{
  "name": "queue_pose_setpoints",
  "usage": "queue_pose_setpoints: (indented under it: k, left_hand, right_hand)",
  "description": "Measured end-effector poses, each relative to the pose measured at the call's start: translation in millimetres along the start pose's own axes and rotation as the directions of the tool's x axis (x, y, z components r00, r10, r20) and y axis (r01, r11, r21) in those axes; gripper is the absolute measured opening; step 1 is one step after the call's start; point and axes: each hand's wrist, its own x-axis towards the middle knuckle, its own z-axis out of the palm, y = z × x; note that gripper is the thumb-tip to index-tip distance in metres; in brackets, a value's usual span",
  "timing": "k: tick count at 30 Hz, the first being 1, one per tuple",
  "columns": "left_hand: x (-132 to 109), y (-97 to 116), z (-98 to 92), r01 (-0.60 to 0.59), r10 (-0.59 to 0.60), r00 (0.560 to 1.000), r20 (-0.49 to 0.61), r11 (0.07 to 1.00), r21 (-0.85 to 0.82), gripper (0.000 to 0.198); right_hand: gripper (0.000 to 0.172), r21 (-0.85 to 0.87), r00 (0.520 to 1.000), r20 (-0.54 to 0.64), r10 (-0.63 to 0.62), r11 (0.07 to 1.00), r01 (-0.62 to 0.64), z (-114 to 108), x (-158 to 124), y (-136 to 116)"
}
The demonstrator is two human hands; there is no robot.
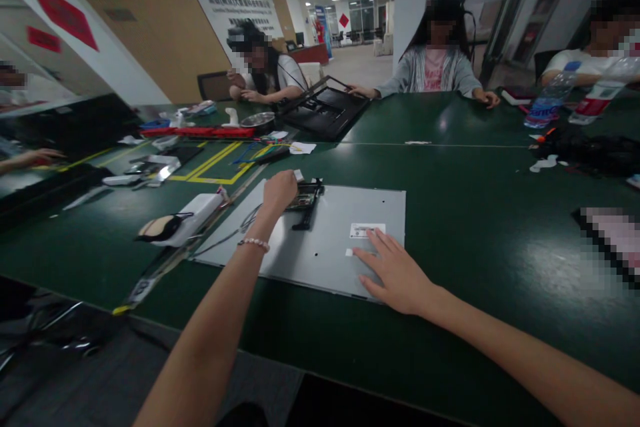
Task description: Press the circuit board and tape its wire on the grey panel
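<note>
A grey metal panel (325, 240) lies flat on the green table (475, 213) in front of me. My right hand (395, 270) rests flat on its near right part, fingers spread, beside a white label (367, 230). My left hand (279, 190), with a bead bracelet on the wrist, reaches to the panel's far edge. Its fingers are curled over a small circuit board (304, 197) with a black bracket. What the fingers pinch is hidden.
A white box with a dark pad (175, 223) lies left of the panel. Tools, a metal bowl (257, 121) and yellow tape lines sit further left. Across the table, people work on a black frame (325, 110). Water bottles (550, 97) stand far right.
</note>
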Motion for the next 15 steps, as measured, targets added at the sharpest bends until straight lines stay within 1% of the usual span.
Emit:
queue_pose_setpoints:
  k: [2, 3, 5, 7, 10, 15]
  left_hand:
    - [-9, -17, 7.4, 0.056, -0.062, 0.996, -0.068, 0.995, -0.083, 0.044]
    - [-14, -25, 11.6, 0.093, -0.103, 0.991, -0.084, 0.988, -0.120, 0.044]
    - [-24, -39, 19.7, 0.163, -0.180, 0.980, -0.086, 0.972, -0.171, 0.046]
    - [-33, -48, 25.1, 0.209, -0.228, 0.971, -0.071, 0.956, -0.204, 0.046]
    - [-41, -55, 25.3, 0.244, -0.259, 0.965, -0.043, 0.944, -0.221, 0.047]
    - [-47, -58, 16.7, 0.312, -0.323, 0.946, -0.035, 0.932, -0.182, 0.048]
  right_hand:
    - [0.060, 0.007, 1.000, 0.014, 0.006, 1.000, -0.006, -2, 0, -1]
    - [0.060, 0.009, 1.000, 0.024, 0.009, 1.000, -0.009, -2, 0, -1]
    - [0.061, 0.011, 0.999, 0.045, 0.013, 1.000, -0.013, -3, 0, -2]
    - [0.063, 0.002, 0.998, 0.061, 0.008, 1.000, -0.009, -4, 0, -1]
    - [0.063, -0.026, 0.998, 0.070, -0.006, 1.000, 0.007, -3, -2, -1]
    - [0.064, -0.037, 0.997, 0.081, 0.002, 0.999, 0.001, -3, -9, 0]
